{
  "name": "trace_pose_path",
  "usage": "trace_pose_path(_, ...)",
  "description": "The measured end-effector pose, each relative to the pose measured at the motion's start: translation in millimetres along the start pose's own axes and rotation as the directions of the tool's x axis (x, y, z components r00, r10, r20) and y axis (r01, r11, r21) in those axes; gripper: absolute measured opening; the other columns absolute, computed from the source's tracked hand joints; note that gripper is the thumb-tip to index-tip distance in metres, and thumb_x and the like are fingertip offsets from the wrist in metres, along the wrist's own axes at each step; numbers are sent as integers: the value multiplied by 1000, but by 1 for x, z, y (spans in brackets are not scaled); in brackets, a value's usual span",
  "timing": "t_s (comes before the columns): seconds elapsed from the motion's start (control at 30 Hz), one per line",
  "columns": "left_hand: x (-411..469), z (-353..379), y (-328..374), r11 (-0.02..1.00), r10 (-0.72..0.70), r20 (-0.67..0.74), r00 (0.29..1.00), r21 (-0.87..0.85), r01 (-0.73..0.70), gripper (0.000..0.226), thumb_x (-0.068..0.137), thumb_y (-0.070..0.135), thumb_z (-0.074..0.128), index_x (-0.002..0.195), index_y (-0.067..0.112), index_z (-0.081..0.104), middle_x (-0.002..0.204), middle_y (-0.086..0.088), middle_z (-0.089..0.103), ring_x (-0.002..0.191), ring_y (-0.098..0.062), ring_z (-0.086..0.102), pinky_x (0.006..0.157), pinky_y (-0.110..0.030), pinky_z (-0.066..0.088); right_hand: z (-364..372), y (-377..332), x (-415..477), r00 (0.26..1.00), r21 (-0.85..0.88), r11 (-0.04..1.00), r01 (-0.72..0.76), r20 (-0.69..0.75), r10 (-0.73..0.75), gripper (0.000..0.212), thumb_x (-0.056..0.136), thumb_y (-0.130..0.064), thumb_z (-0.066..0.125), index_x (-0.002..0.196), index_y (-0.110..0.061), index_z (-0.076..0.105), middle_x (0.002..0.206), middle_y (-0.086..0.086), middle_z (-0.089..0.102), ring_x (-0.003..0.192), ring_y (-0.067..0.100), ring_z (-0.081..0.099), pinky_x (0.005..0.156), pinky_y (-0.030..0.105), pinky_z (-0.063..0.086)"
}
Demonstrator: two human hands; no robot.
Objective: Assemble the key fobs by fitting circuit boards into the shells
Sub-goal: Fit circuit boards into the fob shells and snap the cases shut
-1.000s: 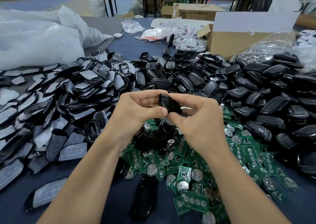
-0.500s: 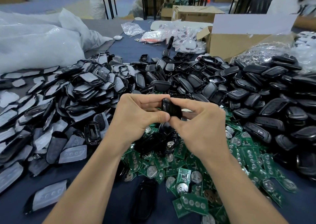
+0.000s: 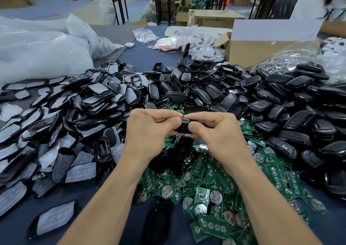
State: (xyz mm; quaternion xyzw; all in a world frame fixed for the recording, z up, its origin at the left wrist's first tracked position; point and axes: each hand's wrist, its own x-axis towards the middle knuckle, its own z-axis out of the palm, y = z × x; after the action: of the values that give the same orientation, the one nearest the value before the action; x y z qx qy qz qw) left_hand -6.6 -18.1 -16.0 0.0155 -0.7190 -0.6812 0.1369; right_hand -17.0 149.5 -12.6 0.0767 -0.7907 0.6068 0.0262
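Note:
A black key fob shell (image 3: 184,126) is pinched between both hands above the middle of the table. My left hand (image 3: 149,132) grips its left end with thumb and curled fingers. My right hand (image 3: 215,132) pinches its right end, thumb below and forefinger on top. Most of the shell is hidden by my fingers. Under my hands lies a heap of green circuit boards (image 3: 215,184) with round coin cells. Black shell halves (image 3: 262,98) are piled behind and to the right.
A pile of shell fronts with grey button pads (image 3: 61,117) fills the left. One black shell (image 3: 159,224) lies near the front edge. White plastic bags (image 3: 37,52) sit at the back left, a cardboard box (image 3: 252,52) at the back right, a bag of metal rings (image 3: 288,61) beside it.
Both hands have turned the shell from nearly upright to lying flatter and squeezed closer over it, so less of it shows. The hands stay in the same spot over the boards.

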Motion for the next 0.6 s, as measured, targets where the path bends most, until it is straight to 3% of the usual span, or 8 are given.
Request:
trace_pose_path(0.13, -3, 4, 0, 998, 29, 18, 999, 46, -30, 16, 86, 19, 81, 88, 35, 84, 86, 5, 82, 81, -15, 79, 71, -26, 64, -2, -2, -1, 999, 154, 988, -10, -39, 16, 28, 82, 0, 81, 87, -27, 83, 83, -3, 81, 81, 16, 79, 81, 38, 63)
trace_pose_path(0.2, -3, 6, -2, 997, 25, 46, 999, 69, -28, 18, 91, 18, 78, 90, 35, 83, 86, 6, 82, 82, -15, 79, 72, -26, 64, -2, -3, -2, 998, 172, 985, -15, -59, 25, 27, 81, -1, 82, 88, -27, 84, 84, -5, 81, 83, 14, 79, 83, 36, 62)
trace_pose_path(0.3, -1, 2, -4, 964, 122, 80, 989, 228, -137, 27, 92, 14, 78, 88, 40, 83, 83, 17, 80, 82, -5, 77, 75, -24, 63, -1, 1, -4, 999, -92, 995, 27, -39, -31, 23, 83, -11, 80, 96, -29, 84, 86, -18, 79, 85, -2, 75, 84, 26, 62)
trace_pose_path(0.4, -2, 2, -1, 892, 233, 101, 967, 375, -253, 22, 87, 33, 74, 104, 47, 76, 90, 27, 77, 87, 0, 75, 85, -30, 62, 3, -5, -9, 989, -274, 952, 137, -23, -148, 35, 87, -19, 76, 104, -50, 75, 83, -34, 73, 83, -9, 72, 80, 20, 60)
trace_pose_path(0.43, -3, 3, 0, 921, 218, 70, 973, 315, -229, 19, 87, 40, 72, 103, 49, 77, 94, 25, 78, 91, -2, 76, 87, -31, 62, 5, -8, -11, 987, -247, 958, 146, -36, -159, 41, 87, -20, 76, 101, -58, 71, 79, -36, 72, 80, -7, 73, 76, 19, 60)
trace_pose_path(0.5, -4, 8, 5, 986, 117, 36, 992, 113, -120, 16, 87, 49, 68, 98, 51, 80, 99, 14, 81, 97, -13, 77, 88, -38, 63, 11, -11, -12, 996, 9, 998, 68, -63, -67, 45, 89, -15, 77, 87, -61, 75, 78, -25, 76, 70, 2, 75, 67, 21, 60)
trace_pose_path(0.57, -8, 16, 9, 1000, 18, 54, 998, -9, -17, 20, 95, 48, 64, 91, 43, 83, 98, 3, 82, 92, -22, 78, 79, -42, 63, 18, -13, -14, 998, 315, 948, -47, -35, 61, 40, 93, -5, 74, 81, -42, 83, 78, -5, 80, 64, 11, 74, 64, 24, 61)
trace_pose_path(0.6, -10, 20, 10, 998, -21, 51, 998, -53, 24, 26, 99, 45, 60, 90, 38, 84, 98, 1, 82, 89, -20, 78, 72, -36, 62, 21, -16, -15, 993, 417, 903, -103, -3, 114, 35, 93, -1, 72, 80, -30, 84, 78, 2, 80, 64, 13, 72, 64, 25, 61)
